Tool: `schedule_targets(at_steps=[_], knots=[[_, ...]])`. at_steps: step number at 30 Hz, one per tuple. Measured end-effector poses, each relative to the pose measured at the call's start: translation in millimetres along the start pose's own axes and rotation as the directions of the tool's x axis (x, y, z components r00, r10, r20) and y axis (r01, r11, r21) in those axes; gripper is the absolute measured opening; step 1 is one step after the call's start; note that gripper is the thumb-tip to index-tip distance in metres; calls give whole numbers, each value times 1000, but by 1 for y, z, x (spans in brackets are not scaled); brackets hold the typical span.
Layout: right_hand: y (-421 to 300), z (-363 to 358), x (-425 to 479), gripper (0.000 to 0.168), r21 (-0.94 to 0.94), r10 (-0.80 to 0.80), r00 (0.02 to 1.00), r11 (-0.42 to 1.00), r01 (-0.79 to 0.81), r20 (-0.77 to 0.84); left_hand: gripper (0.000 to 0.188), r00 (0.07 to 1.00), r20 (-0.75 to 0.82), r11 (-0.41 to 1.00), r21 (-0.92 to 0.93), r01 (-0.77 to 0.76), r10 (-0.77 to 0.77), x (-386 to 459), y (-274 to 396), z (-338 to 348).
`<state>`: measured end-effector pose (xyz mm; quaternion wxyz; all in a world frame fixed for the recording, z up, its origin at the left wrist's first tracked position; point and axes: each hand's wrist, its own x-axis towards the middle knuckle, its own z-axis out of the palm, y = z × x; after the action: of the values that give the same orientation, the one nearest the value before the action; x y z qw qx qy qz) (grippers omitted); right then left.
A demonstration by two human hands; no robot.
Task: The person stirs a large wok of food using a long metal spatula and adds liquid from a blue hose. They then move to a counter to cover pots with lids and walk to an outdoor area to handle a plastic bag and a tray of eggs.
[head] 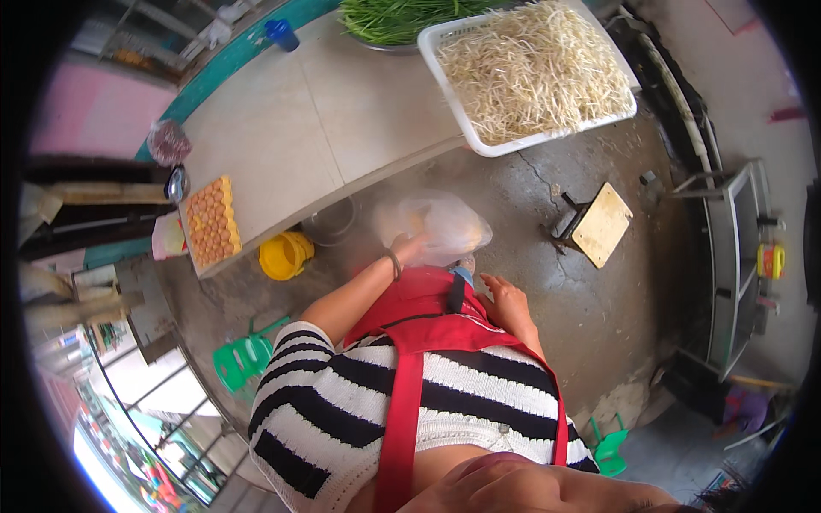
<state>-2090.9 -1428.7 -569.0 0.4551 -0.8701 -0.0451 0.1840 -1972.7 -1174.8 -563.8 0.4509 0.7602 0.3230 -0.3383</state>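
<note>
My left hand is on the near left side of a large translucent plastic bag, which has pale yellowish contents. Its fingers are partly hidden against the plastic, so their grip does not show. Beside the red apron, my right hand hangs with fingers apart and holds nothing. A white basket heaped with bean sprouts stands on the counter beyond the bag. Behind it on the left is a metal bowl of green chives or similar stalks.
A tray of eggs lies at the counter's left end, a blue container near its back edge. A yellow bucket stands below. A small stool, green chairs and a metal rack stand around the wet floor. Another person is at lower right.
</note>
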Motion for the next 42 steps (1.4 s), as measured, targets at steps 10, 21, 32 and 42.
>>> schedule_targets(at_steps=[10, 21, 32, 42], knots=[[103, -22, -15, 40, -384, -267, 826, 786, 485, 497, 30, 797, -603, 847, -441, -298, -33, -110, -190, 27], [25, 61, -76, 40, -385, -338, 684, 630, 675, 646, 39, 684, -623, 454, -770, -449, -380, -188, -410, 41], [48, 89, -90, 38, -383, -161, 678, 722, 577, 717, 46, 591, -584, 387, -812, -437, -557, -189, -571, 58], [31, 96, -49, 46, -407, -205, 711, 700, 586, 672, 42, 499, -534, 243, -810, -534, -683, -267, -556, 51]])
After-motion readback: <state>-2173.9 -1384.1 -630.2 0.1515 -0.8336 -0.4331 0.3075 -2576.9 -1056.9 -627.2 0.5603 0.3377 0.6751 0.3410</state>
